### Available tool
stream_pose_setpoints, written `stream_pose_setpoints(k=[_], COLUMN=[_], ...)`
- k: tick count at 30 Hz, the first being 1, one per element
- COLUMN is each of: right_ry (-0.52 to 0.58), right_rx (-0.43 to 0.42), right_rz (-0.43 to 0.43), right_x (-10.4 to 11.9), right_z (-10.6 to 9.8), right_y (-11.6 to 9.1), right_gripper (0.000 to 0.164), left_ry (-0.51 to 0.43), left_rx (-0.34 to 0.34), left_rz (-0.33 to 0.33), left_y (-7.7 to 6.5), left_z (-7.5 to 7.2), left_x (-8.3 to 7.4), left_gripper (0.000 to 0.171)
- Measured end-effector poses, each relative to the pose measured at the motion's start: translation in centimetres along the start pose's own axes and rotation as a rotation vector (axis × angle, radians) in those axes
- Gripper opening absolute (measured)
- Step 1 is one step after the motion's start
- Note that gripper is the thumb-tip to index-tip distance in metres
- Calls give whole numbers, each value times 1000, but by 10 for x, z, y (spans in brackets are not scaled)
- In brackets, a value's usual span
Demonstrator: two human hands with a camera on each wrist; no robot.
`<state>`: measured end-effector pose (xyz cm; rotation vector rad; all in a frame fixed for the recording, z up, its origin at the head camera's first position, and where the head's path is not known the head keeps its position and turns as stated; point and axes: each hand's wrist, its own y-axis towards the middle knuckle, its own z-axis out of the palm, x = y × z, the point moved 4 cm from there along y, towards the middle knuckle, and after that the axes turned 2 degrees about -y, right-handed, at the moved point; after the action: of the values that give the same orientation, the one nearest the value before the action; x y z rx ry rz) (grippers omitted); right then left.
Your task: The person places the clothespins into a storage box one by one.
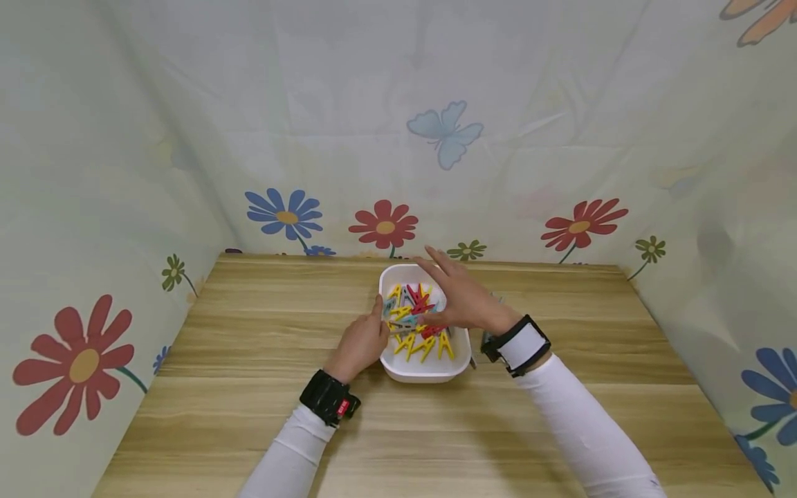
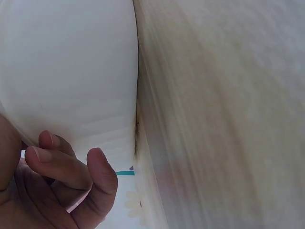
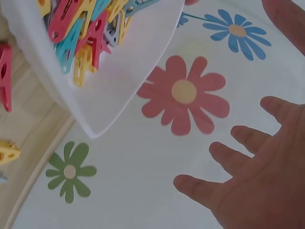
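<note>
Sleeves: two, white [image 1: 579, 422], with black wristbands [image 1: 320, 395].
Left hand [image 1: 358, 342]: at the left side of the white basin [image 1: 423, 377], fingers bent beside its outer wall; whether it grips the rim cannot be told.
Right hand [image 1: 467, 297]: fingers straight, spread over the right rim, nothing visibly held.
White basin: one, resting on a wood-grain surface [image 1: 218, 387].
Clothespins [image 1: 421, 305]: red, yellow, teal, grey; heaped inside.
Loose red clothespin [image 3: 6, 88] and yellow clothespin [image 3: 9, 151]: outside, right of the basin.
Floral backdrop [image 1: 349, 138]: behind.
Hazards, as judged: a low sweep by the right hand could flick clothespins over the rim; an uneven push could slide the basin.
Obscured: pieces behind the right wrist, head view; basin contents, left wrist view; yellow clothespin, cut off.
</note>
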<state>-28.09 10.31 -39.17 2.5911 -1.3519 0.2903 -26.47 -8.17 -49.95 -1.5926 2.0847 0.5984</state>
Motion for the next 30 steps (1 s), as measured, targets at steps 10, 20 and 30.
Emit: stream_pose_setpoints(k=[10,20,30], right_ry=[35,-40,-46], right_rx=[-20,-7,97], right_rz=[98,198,262], right_x=[-46,-98,-128], right_z=[-24,-34,-7], right_y=[-28,-67,-92], right_gripper=[103,106,99], left_ry=[-13,-10,-10], left_rx=[22,29,33], left_rz=[-30,-52,-49], left_y=[1,2,1], left_z=[2,2,1], left_x=[0,1,1], left_gripper=[63,64,63])
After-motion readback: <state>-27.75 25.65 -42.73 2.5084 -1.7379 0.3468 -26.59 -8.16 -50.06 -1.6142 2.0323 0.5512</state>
